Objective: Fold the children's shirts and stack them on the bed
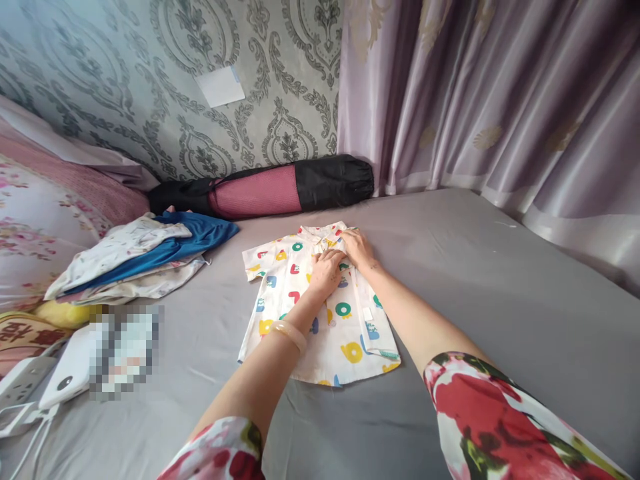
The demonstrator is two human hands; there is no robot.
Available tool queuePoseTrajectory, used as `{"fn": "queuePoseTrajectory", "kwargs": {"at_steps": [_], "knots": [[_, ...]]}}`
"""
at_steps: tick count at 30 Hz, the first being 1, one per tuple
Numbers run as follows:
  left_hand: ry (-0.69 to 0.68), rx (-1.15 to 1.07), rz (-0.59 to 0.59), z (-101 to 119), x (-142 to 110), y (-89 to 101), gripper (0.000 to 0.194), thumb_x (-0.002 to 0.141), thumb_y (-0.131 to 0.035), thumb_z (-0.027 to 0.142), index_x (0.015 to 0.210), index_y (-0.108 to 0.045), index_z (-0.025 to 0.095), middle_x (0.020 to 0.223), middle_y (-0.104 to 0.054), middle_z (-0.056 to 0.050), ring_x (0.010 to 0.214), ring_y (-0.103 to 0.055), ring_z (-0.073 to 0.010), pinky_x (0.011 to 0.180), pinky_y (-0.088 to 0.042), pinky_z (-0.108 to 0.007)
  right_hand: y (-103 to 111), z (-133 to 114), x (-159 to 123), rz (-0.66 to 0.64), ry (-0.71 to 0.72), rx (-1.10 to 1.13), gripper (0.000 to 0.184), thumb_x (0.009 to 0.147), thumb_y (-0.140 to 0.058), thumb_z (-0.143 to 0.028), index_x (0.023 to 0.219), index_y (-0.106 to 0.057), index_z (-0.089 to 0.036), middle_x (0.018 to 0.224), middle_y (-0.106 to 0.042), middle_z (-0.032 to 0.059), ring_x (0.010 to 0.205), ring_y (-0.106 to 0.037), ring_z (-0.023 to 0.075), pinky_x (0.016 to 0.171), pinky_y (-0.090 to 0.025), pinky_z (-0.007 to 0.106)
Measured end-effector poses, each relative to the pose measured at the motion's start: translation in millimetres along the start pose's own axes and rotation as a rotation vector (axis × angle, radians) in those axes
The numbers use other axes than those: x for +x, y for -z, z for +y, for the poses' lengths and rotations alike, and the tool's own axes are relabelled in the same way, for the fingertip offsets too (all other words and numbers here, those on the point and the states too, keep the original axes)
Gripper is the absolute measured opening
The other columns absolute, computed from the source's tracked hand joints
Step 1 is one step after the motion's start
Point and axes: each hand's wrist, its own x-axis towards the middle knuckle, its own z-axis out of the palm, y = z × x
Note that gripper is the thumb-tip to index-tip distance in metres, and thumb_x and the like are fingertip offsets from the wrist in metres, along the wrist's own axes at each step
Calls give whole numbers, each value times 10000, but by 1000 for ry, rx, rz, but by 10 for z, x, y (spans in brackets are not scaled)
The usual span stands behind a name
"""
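A small white shirt (280, 293) printed with coloured letters and rings lies flat on the grey bed sheet (475, 280), its right side folded inward. My left hand (326, 272) rests on the chest of the shirt, fingers curled down onto the cloth. My right hand (357, 247) lies just beside it near the collar, fingers stretched flat on the folded edge. A pale bangle (290, 332) sits on my left wrist.
A pile of clothes, white and blue (150, 257), lies at the left. A black and pink rolled bag (270, 188) rests against the patterned wall. Purple curtains (490, 100) hang at the right. White devices and cables (45, 383) sit at the lower left.
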Motion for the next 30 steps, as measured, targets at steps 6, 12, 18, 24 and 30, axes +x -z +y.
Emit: {"fn": "queuePoseTrajectory", "kwargs": {"at_steps": [6, 12, 18, 24, 30], "knots": [[54, -67, 19, 5, 18, -14, 437, 790, -403, 23, 1087, -651, 228, 1220, -673, -30, 1153, -580, -190, 1030, -348, -366, -3, -6, 16, -63, -10, -9, 468, 932, -322, -114, 1328, -566, -166, 1399, -553, 74, 1260, -487, 195, 1065, -342, 275], [119, -66, 56, 90, 18, 23, 223, 839, -466, 145, 942, -646, 227, 1057, -706, -30, 1062, -603, -203, 967, -365, -368, -61, 23, 80, -138, -85, -92, 557, 988, -246, -296, 1470, -373, -46, 1557, -336, 150, 1429, -281, 254, 1173, -189, 407], [172, -4, 40, 113, 20, 37, 91, 816, -503, 146, 818, -557, 218, 934, -661, -40, 996, -584, -209, 912, -370, -366, -84, 17, 139, -269, -162, -100, 646, 986, -178, -414, 1541, -212, -85, 1618, -174, 114, 1486, -131, 242, 1191, -83, 512], [214, 41, 108, 115, 11, 19, 116, 805, -528, 174, 909, -517, 223, 1104, -616, -72, 1109, -523, -240, 945, -353, -392, 13, 21, 159, -321, -158, -90, 634, 992, -155, -434, 1548, -214, -135, 1624, -149, 113, 1491, -111, 253, 1183, -86, 530], [318, 55, 102, 122, 31, 17, 134, 793, -561, 236, 920, -524, 216, 1155, -562, -114, 1124, -482, -299, 935, -375, -427, -25, -139, 155, -105, 47, -203, 603, 994, -205, -363, 1507, -308, -63, 1605, -215, 136, 1489, -114, 237, 1200, -17, 468]]}}
